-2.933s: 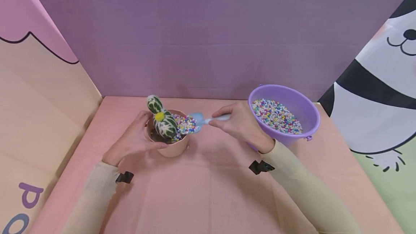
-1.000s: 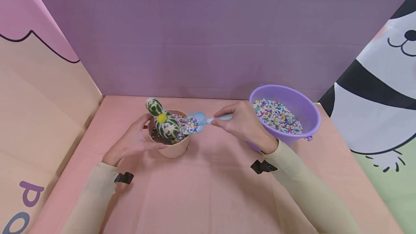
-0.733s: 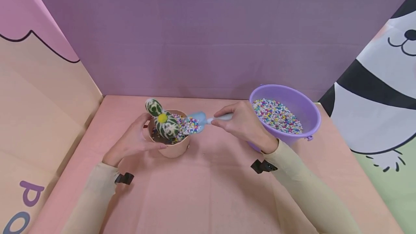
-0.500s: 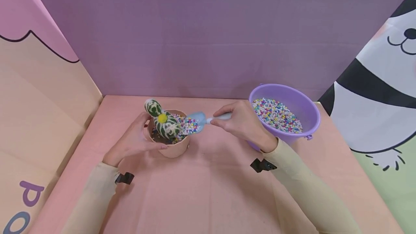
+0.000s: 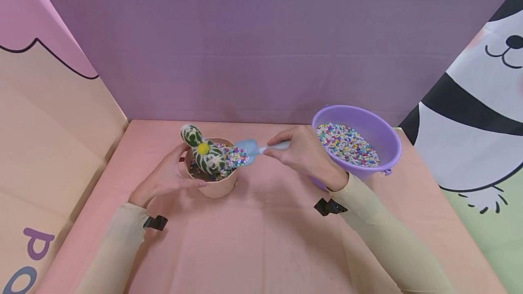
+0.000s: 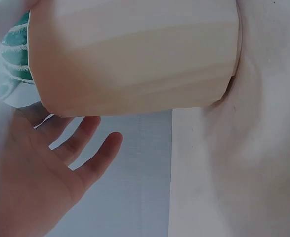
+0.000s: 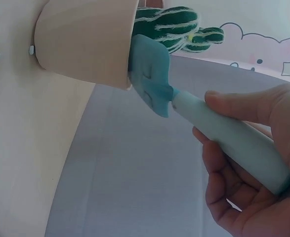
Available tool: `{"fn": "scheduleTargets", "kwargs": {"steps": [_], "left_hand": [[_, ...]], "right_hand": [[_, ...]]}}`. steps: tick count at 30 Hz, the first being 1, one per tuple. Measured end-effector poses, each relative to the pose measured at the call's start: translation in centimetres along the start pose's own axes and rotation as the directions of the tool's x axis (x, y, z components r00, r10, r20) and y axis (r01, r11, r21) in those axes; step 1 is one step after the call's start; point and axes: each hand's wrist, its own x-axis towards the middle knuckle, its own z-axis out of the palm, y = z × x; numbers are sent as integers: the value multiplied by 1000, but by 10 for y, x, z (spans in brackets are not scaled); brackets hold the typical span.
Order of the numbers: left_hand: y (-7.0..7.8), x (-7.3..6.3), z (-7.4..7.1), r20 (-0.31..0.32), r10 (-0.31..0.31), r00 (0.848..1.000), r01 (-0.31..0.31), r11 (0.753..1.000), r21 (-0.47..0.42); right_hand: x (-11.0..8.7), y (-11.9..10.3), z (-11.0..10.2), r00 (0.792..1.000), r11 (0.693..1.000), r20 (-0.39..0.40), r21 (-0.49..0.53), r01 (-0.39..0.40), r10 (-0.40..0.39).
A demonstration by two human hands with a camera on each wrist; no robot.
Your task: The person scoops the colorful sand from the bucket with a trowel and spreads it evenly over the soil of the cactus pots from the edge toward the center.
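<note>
A peach flowerpot [image 5: 217, 189] stands on the table with a striped cactus [image 5: 210, 161] leaning left in it. The cactus has a yellow flower [image 5: 203, 148]. My left hand [image 5: 166, 177] holds the pot from the left, thumb at its front rim and fingers on the far side. In my right hand [image 5: 301, 152] is the pale handle of a light blue toy shovel [image 7: 153, 74], gripped between thumb and fingers. Its blade lies at the pot's right rim, tipped toward the cactus. Multicoloured beads [image 5: 236, 155] lie on the blade and inside the pot, beside the cactus.
A purple bucket [image 5: 386, 142] partly filled with the same coloured beads [image 5: 347, 146] stands at the right, just behind my right wrist. The pink tabletop [image 5: 261, 239] ends at a purple backdrop [image 5: 261, 49]. Printed panels flank both sides.
Fewer beads lie on the shovel blade than before; they have slid toward the cactus into the pot. The cactus top has shifted slightly down and left. Both hands keep their holds.
</note>
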Motion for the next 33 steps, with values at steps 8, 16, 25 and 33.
{"fn": "scheduleTargets", "kwargs": {"steps": [8, 16, 25, 33], "left_hand": [[3, 3, 1, -16, 10, 1000, -10, 1000, 0], [5, 2, 2, -30, 25, 999, -26, 1000, -16], [3, 2, 3, -34, 15, 999, -15, 1000, -13], [3, 2, 3, -42, 41, 998, -42, 999, -17]], "right_hand": [[0, -1, -1, 1000, 1000, -1, -5, -5, 5], [-1, -4, -1, 1000, 1000, -7, -22, 12, -12], [-3, -7, 0, 997, 996, -36, -58, 68, -70], [-4, -8, 0, 995, 994, -38, -61, 85, -88]]}}
